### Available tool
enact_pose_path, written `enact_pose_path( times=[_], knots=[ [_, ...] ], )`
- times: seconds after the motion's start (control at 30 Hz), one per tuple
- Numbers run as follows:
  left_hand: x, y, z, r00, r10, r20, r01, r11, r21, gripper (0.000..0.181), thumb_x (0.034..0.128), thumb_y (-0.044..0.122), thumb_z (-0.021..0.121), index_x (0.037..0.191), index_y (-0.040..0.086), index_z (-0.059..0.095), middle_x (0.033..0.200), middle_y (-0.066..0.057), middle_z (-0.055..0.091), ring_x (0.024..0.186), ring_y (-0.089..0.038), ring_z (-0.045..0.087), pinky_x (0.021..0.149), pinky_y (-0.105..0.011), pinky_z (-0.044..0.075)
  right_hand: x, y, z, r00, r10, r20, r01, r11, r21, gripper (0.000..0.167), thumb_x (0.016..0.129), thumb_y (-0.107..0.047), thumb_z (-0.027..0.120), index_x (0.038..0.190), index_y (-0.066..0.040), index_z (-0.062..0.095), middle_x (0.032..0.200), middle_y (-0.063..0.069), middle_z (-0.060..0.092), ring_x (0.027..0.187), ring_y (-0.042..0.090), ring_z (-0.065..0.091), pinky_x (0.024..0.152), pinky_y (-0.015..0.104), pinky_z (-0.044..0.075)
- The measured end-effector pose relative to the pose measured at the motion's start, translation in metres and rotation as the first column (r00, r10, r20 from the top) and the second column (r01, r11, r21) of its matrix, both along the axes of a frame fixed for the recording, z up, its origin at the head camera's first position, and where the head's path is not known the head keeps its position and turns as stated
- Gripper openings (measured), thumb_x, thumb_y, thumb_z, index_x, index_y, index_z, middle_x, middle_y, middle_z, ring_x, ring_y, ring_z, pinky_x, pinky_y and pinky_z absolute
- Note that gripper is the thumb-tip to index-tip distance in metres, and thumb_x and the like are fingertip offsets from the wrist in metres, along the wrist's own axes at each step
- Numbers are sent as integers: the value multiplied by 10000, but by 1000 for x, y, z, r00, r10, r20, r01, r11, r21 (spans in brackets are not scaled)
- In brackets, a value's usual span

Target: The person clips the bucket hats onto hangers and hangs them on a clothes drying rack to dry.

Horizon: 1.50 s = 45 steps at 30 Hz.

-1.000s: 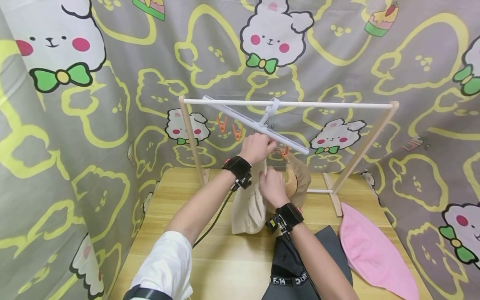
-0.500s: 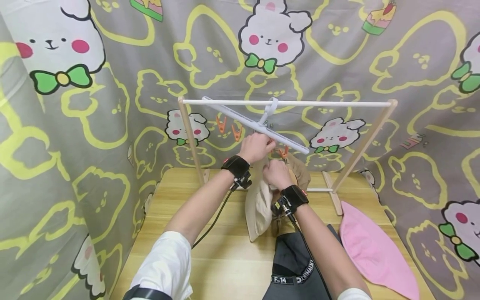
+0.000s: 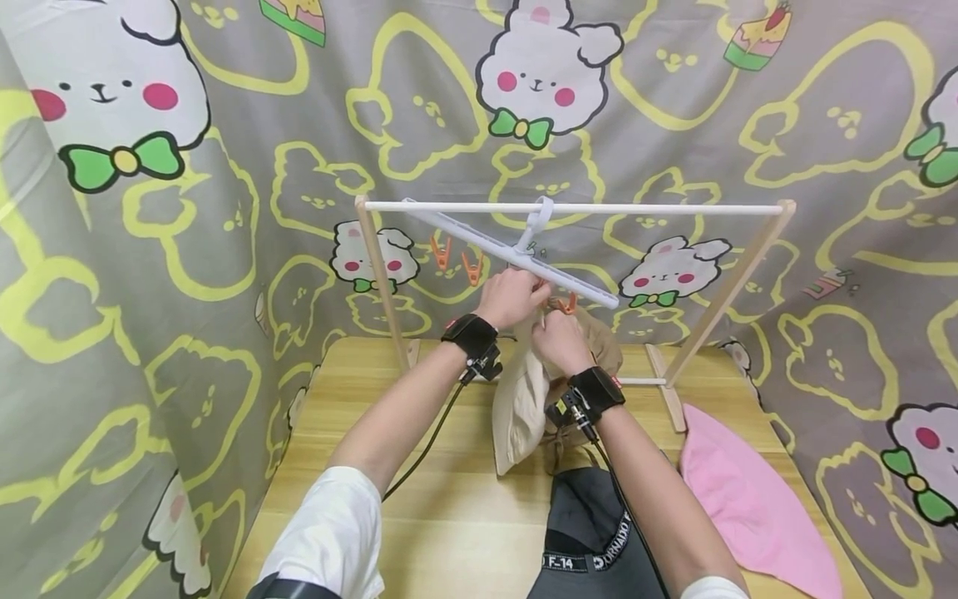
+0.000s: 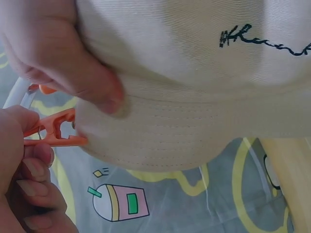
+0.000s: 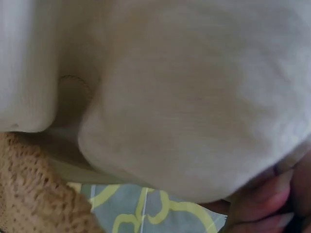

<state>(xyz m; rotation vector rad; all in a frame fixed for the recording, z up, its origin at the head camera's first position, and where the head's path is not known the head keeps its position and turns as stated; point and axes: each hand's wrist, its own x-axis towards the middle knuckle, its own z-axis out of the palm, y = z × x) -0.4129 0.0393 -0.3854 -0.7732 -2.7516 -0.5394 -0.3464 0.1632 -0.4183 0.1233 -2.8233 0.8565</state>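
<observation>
Beige cap (image 3: 518, 424), centre of head view, brim up, below pale hanger (image 3: 576, 283). Right hand (image 3: 561, 341) pinches the brim. Left hand (image 3: 511, 296), slightly higher and left, squeezes orange clip (image 4: 54, 130) at the brim's edge; unclear whether it bites. Dark item with lettered band (image 3: 587, 507), pink cloth (image 3: 752, 507) lower right on wooden table (image 3: 449, 532).

The grey-and-yellow curtain (image 3: 449, 116) covers 3 sides: back, L & R. On it are printed white rabbits (image 3: 550, 66) w/ green bows (image 3: 521, 128). The light wood table (image 3: 441, 507) shines brighter at near middle.
</observation>
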Motion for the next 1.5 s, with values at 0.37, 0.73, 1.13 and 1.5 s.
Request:
enact_pose_path(
  times=[0.37, 0.73, 1.13, 1.5],
  knots=[
    [2, 5, -5, 1000, 5, 23, -6, 999, 41, 400, 1081, 450, 528, 762, 208, 528, 712, -7, 536, 699, -230, 596, 599, -376, 448, -6, 4, 4, 995, -69, -72, 66, 997, -39, 363, 1011, -137, 481, 651, -114, 446, 752, 198, 612, 833, 490, 654, 823, 609, 484],
    [3, 9, -16, 1000, 17, 0, -17, 995, 96, 408, 1027, 479, 595, 727, 210, 531, 666, 31, 524, 633, -204, 587, 552, -349, 436, 0, -3, -15, 971, -136, -196, 119, 988, -93, 314, 1001, -113, 493, 705, -40, 567, 797, 275, 676, 836, 537, 670, 738, 630, 486],
    [0, 4, -21, 998, 56, -19, -53, 991, 120, 489, 1021, 581, 592, 702, 211, 573, 645, 38, 582, 622, -162, 581, 548, -313, 401, 7, 2, -22, 975, -33, -219, -5, 985, -170, 145, 964, -98, 621, 1001, 17, 702, 685, 105, 722, 651, 327, 702, 631, 450, 528],
    [3, -9, -20, 998, 56, -22, -51, 984, 168, 455, 1029, 554, 593, 737, 204, 587, 620, 44, 553, 548, -136, 501, 509, -280, 332, 37, 26, -45, 881, -29, -473, -137, 940, -313, 266, 967, 3, 688, 1226, 68, 681, 1049, 213, 768, 869, 310, 767, 762, 382, 616]
  ],
)
